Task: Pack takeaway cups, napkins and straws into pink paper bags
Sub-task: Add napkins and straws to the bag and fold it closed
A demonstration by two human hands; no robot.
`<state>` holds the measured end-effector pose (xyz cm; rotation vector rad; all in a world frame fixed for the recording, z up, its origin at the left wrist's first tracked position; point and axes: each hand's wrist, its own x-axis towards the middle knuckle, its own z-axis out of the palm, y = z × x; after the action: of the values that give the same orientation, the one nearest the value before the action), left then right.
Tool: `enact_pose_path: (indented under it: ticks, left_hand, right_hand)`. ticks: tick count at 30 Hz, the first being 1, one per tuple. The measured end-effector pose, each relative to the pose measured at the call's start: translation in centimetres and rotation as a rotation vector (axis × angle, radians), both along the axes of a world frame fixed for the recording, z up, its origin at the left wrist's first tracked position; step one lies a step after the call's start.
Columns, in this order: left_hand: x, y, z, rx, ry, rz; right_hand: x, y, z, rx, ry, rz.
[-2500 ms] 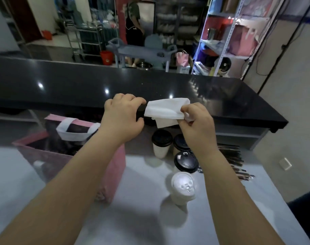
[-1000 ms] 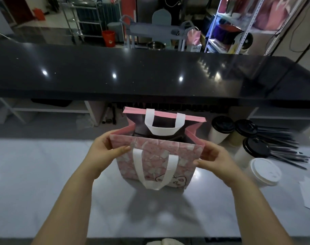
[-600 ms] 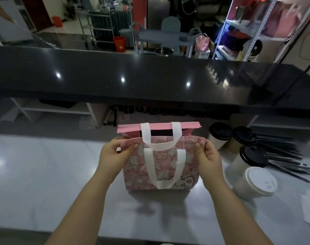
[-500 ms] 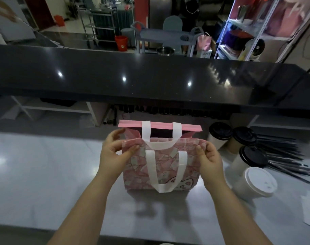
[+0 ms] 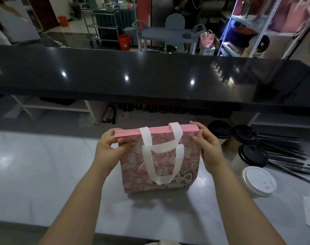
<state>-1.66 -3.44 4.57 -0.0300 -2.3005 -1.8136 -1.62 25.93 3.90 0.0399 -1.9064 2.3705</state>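
Standing upright, bag (image 5: 161, 161) long-axis L-R

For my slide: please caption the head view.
Left hand and right hand pinch a pink paper bag closed, beside lidded cups.

The pink bag (image 5: 168, 174) is matt printed paper, its 2 white handles (image 5: 147, 160) a soft, cloth-like band. Behind it the black counter (image 5: 150, 80) is polished and glossy — speckled, mirroring ceiling lights. The pale worktop (image 5: 44, 165) is smooth with a dull sheen. 3 black lids (image 5: 253, 155) look like faintly shiny plastic; the white lid (image 5: 259, 180) is matt.
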Motion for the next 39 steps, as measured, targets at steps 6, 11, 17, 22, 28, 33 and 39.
enact_pose_path:
  ticks: [6, 11, 17, 22, 28, 33, 39]
  left_hand:
    - [0.5, 0.3, -0.5, 0.109, 0.029, 0.086]
    - [0.9, -0.4, -0.7, 0.234, 0.024, 0.104]
    - [0.6, -1.0, -0.2, 0.224, 0.03, 0.092]
    - [0.6, -0.7, 0.5, 0.108, 0.0, 0.0]
    - [0.9, -1.1, 1.2, -0.03, 0.087, -0.017]
    - [1.5, -2.5, 1.4, -0.346, 0.252, 0.03]
    - [1.7, -2.0, 2.3, -0.562, 0.425, 0.019]
  right_hand:
    - [0.8, -0.8, -0.4, 0.023, 0.045, -0.151]
    - [0.9, -0.2, -1.3, 0.098, 0.087, -0.2]
    - [0.8, -0.3, -1.6, 0.106, 0.054, -0.199]
    - [0.5, -0.5, -1.0, 0.085, 0.095, -0.202]
    - [0.7, -0.1, -0.4, 0.468, 0.278, -0.121]
    - [1.0, 1.1, 0.1, 0.727, 0.398, -0.079]
    - [1.6, 1.3, 1.4, 0.797, 0.401, -0.039]
